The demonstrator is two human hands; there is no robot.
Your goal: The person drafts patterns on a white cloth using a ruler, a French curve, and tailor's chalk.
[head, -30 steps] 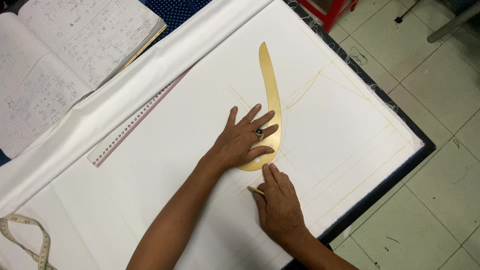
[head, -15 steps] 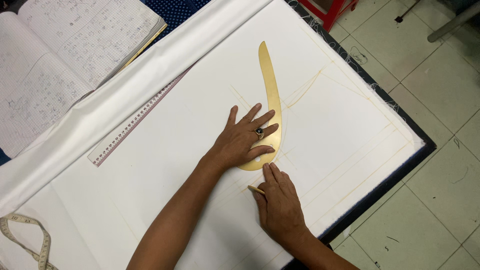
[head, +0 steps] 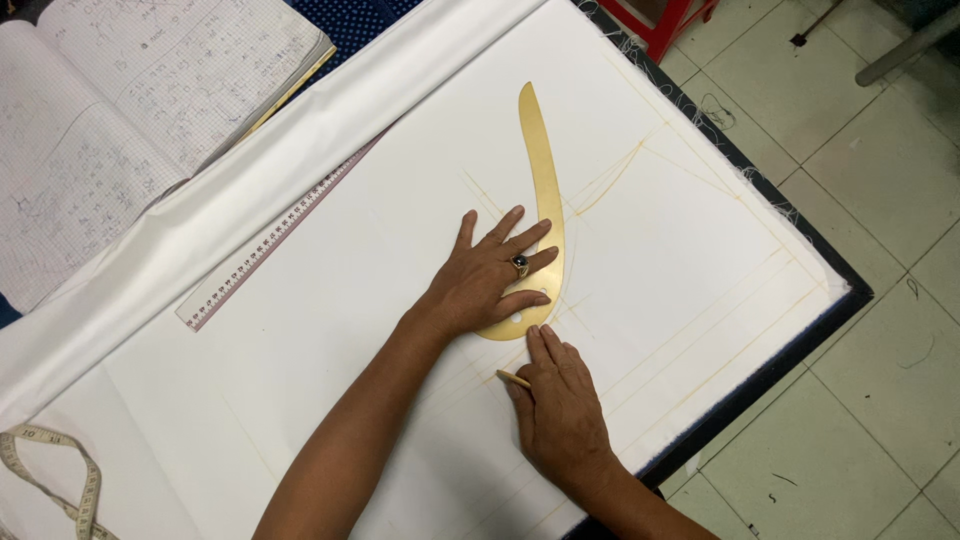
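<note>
Nearest us, lower centre of the frame: our right hand (head: 562,405), fingers drawn together around a thin yellow marking stick (head: 514,378), its forefinger reaching to the lower tip of the curve. Just above it, mid-frame: our left hand (head: 487,277), fingers spread apart and pressed flat, a dark-stoned ring on one finger, pinning the wide end of a tan curved ruler (head: 543,170). We judge the ruler thin, stiff and light, apt to slide on smooth cloth; best held by flat pressure on its broad lower end, as now. Beneath both: white fabric (head: 330,330) bearing faint yellow lines, soft and easily shifted, spread over a dark-edged surface (head: 800,345). Left of centre: a straight ruler (head: 275,245) lying diagonally. Lower left corner: a coiled tape measure (head: 60,470). Upper left: an open gridded notebook (head: 120,110). Upper right: tiled floor (head: 880,170).
</note>
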